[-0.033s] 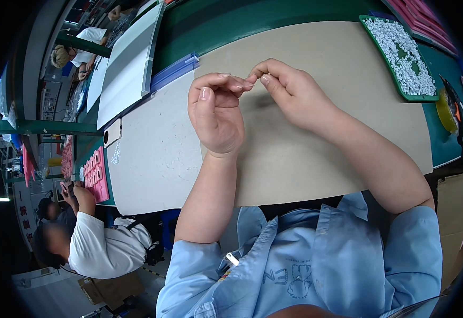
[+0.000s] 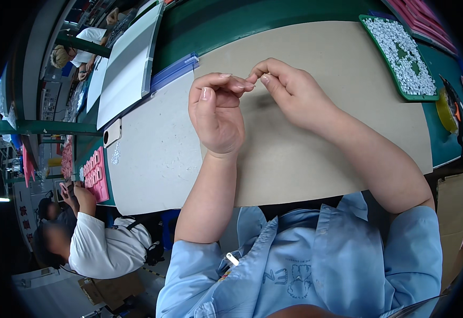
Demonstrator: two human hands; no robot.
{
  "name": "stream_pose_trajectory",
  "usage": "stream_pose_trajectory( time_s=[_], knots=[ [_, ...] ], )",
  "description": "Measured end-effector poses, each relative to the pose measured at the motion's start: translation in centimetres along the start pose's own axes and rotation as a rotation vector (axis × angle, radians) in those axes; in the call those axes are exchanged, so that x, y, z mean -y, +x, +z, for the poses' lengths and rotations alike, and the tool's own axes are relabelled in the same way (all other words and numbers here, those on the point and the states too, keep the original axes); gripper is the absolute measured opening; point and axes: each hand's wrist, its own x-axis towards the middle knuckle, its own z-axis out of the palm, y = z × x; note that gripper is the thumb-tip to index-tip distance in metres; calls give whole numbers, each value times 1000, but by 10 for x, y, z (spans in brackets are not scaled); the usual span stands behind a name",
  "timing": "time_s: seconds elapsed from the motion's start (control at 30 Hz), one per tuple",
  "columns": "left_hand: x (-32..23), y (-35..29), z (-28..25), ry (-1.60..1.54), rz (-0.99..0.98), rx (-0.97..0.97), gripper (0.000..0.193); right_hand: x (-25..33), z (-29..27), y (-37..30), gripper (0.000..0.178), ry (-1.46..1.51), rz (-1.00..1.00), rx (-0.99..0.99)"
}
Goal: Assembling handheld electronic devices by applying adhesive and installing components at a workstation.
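Above the tan work sheet, both of my hands come together at the fingertips. My left hand has its palm turned up toward me, the fingers bent over to the right and the thumb standing apart from them. Nothing shows in its palm. My right hand is closed in a pinch of thumb and index finger, right at the tips of the left fingers. Whatever small thing may be in that pinch is hidden or too tiny to make out.
A green tray of small white pieces stands at the far right, with yellow tape and orange-black pliers nearby. A phone lies at the left. Beyond it, a person in white works by a pink tray.
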Motion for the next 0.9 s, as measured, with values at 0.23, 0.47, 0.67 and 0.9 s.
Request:
stream_pose_trajectory(
  time_s=[0.23, 0.47, 0.67, 0.9],
  knots=[
    [-3, 0, 5, 41, -40, -12, 25, -6, 2, 0, 17, -436, -201, -204],
    [-6, 1, 3, -42, -101, -158, 24, -5, -2, 1, 18, -178, -80, -104],
    [-5, 0, 2, -13, -106, -176, 24, 5, -2, -1, 20, -75, 25, 70],
    [-4, 0, -1, 41, -93, -155, 27, -3, 2, 1, 21, 43, -3, 58]
  ],
)
